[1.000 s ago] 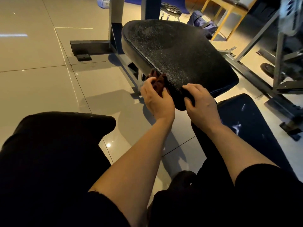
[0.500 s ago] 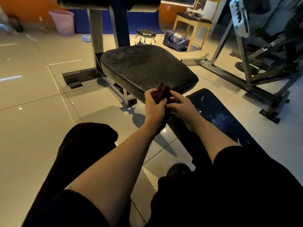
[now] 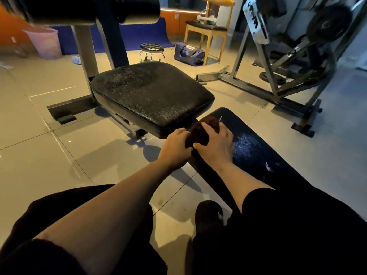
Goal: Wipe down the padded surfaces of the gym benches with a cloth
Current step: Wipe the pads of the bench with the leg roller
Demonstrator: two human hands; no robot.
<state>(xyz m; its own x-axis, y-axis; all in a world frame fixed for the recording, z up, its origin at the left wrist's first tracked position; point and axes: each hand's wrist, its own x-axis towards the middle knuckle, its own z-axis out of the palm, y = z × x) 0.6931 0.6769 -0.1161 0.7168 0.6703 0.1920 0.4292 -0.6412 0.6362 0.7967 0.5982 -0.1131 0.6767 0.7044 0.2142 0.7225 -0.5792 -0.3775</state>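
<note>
Cloth (image 3: 200, 132), dark red and bunched, sits at the near end of the long bench pad (image 3: 264, 155), just beside the front edge of the seat pad (image 3: 151, 96). From my feed I count two padded surfaces within reach: the square black seat pad ahead and the long pad running back on the right, which carries pale streaks and specks. Above the seat I see two black foam rollers (image 3: 137, 10) on a blue upright post (image 3: 111, 36). Further back stand one pink bin (image 3: 47, 43), one small round stool (image 3: 152, 49), one navy bag (image 3: 188, 53) and one wooden chair (image 3: 206, 34); a grey weight machine (image 3: 282, 62) fills the right side. My view of the lower frame is taken up by dark-clothed legs and one dark shoe (image 3: 208, 215). Both hands meet at the cloth: my left hand (image 3: 175, 149) has its fingers curled round the cloth's near edge, and my right hand (image 3: 216, 143) lies over it with fingers bent across the top, holding it against the long pad.
</note>
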